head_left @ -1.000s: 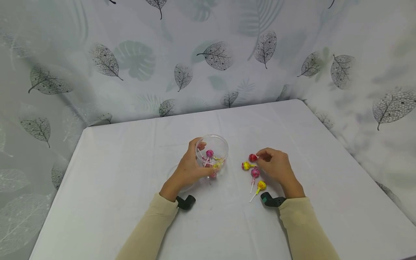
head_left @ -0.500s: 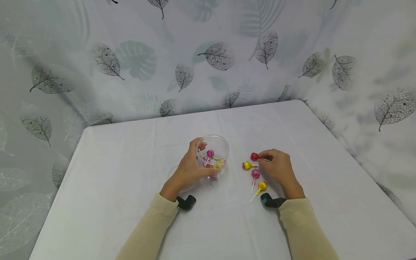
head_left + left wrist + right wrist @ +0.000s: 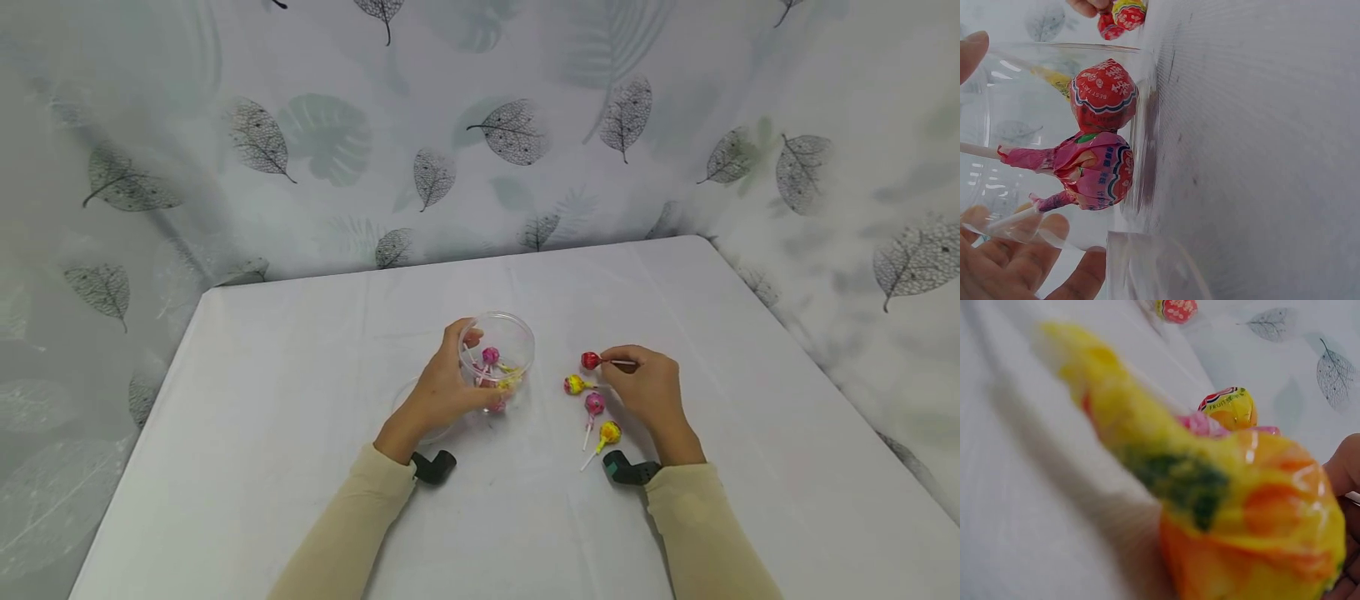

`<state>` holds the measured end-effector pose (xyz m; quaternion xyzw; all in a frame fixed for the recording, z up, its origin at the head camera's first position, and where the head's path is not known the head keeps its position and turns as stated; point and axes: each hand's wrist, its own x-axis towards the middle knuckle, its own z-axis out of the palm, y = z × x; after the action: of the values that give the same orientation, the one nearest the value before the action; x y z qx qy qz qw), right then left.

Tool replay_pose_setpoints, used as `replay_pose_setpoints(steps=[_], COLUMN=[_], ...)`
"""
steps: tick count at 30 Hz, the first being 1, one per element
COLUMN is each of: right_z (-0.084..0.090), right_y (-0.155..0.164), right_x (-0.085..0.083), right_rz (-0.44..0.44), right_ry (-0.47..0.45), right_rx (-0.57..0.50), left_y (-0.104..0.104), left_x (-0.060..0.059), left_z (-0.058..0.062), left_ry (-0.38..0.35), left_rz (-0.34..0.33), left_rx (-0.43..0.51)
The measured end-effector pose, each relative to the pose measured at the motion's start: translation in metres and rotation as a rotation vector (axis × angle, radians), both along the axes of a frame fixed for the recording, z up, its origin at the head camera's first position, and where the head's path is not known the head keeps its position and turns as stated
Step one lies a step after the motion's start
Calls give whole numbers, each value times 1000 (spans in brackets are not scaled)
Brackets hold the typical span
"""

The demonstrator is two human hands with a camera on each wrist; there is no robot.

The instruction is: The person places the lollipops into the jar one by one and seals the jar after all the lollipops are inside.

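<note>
Left hand (image 3: 442,392) wrapped around clear round plastic jar (image 3: 501,340) at frame centre, crinkly wrapped lollipops inside, right hand (image 3: 645,387) pinching red foil-wrapped lollipop (image 3: 590,360) by its stick, white cloth-covered table (image 3: 300,467)

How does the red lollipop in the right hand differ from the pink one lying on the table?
The red lollipop is pinched by its stick in the right hand; the pink lollipop lies loose on the table, with no hand holding it. The red one's wrapper is red, the pink one's pink. The red one's stick runs sideways toward the fingers; the pink one's points toward the person. Both are wrapped and outside the clear jar.
</note>
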<state>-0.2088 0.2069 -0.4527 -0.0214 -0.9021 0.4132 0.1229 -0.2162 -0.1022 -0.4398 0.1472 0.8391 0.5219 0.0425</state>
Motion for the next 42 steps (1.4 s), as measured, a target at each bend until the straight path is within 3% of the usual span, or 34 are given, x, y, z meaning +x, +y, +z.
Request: replay_pose_setpoints(steps=[13, 25, 42], right_z=[8, 16, 23], right_y=[-5, -9, -15], right_x=[7, 6, 8], right_rz=[-8, 24, 54], right_ry=[49, 156, 236], right_rx=[-166, -203, -236], left_y=[4, 1, 0], left_x=[0, 2, 0], left_z=[0, 1, 1], left_ry=[6, 3, -2], left_rz=[-14, -7, -4], left_rx=[-22, -6, 11])
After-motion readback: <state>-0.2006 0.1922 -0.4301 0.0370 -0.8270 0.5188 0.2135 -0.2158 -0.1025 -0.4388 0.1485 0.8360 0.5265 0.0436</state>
